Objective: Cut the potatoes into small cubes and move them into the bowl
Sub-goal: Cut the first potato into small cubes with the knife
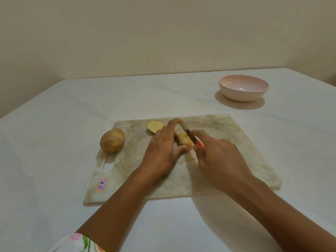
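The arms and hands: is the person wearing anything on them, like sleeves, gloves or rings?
A flowery sleeve covers the top of the left arm: white with pink blossoms and green leaves. The right arm shows no sleeve. The left hand and the right hand are bare: no gloves, rings or watch that I can see.

- Left hand (162, 149) holds a potato half (184, 140) on the cutting board (227, 142), fingers (175, 122) curled over it.
- Right hand (219, 159) grips a red-handled knife (190, 136), blade across the potato half.
- Second potato half (154, 126), cut face up, on board just behind left hand.
- Whole potato (112, 140) at board's left edge.
- Pink bowl (244, 90) on white worktop (54, 133), far right, well apart from board.
- Sticker (102, 184) on board's near-left corner.
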